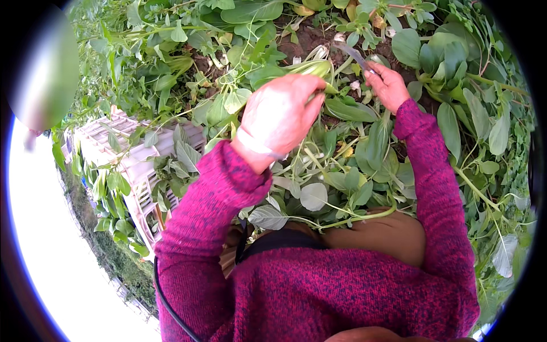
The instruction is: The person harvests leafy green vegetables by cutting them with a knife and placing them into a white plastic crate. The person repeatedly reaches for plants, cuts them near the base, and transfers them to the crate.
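My left hand [282, 113] is closed around a leafy green vegetable [314, 68] with pale green stalks, whose whitish base points up and away from me. In my right hand [388, 85] is a knife [352, 53], held by its handle, much of which my fingers hide. Its blade points up and left, with the tip near the vegetable's base, over brown soil [307, 38]. Whether blade and stalks touch, I cannot tell. Several white cut stem stubs [355, 85] lie about on the soil.
A pale plastic crate [141, 149] stands at my left, with leaves around it. Broad-leaved plants [448, 51] grow thickly at the right and ahead. Long stems and leaves [314, 196] lie close before my knees. A dark cable [164, 290] runs down beside my left sleeve.
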The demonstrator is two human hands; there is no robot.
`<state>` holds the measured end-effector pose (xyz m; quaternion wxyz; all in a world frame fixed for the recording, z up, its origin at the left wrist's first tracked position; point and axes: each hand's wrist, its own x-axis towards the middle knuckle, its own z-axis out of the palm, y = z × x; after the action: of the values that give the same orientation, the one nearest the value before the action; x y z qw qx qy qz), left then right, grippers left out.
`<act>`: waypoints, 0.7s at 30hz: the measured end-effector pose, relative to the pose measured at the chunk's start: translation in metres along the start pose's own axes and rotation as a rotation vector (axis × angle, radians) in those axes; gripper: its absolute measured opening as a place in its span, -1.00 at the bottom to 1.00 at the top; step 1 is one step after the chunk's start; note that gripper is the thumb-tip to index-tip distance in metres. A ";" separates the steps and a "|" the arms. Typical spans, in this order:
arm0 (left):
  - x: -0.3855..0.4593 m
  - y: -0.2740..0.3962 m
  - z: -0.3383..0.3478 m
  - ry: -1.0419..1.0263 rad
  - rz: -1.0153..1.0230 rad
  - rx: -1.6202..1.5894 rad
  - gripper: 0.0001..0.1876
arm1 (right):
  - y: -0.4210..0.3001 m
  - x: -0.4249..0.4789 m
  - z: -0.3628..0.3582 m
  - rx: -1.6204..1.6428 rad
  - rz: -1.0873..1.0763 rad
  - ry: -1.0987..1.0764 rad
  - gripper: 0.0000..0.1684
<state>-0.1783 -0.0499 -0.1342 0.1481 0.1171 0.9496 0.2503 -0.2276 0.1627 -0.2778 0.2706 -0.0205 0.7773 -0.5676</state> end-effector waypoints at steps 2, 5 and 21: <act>0.037 -0.002 0.021 0.106 -0.090 0.128 -0.60 | -0.003 0.004 0.007 -0.135 -0.155 0.003 -0.64; 0.056 -0.034 0.065 -0.196 -0.457 0.462 -0.50 | -0.014 0.006 0.018 -0.251 -0.175 -0.043 -0.69; 0.009 -0.008 -0.018 0.031 -0.353 -1.118 -0.61 | -0.089 -0.018 0.007 0.727 -0.153 -0.157 -0.68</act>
<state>-0.1943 -0.0620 -0.1253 0.2132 -0.1425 0.6807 0.6863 -0.2336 0.1309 -0.1928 0.2756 -0.0245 0.4983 -0.8217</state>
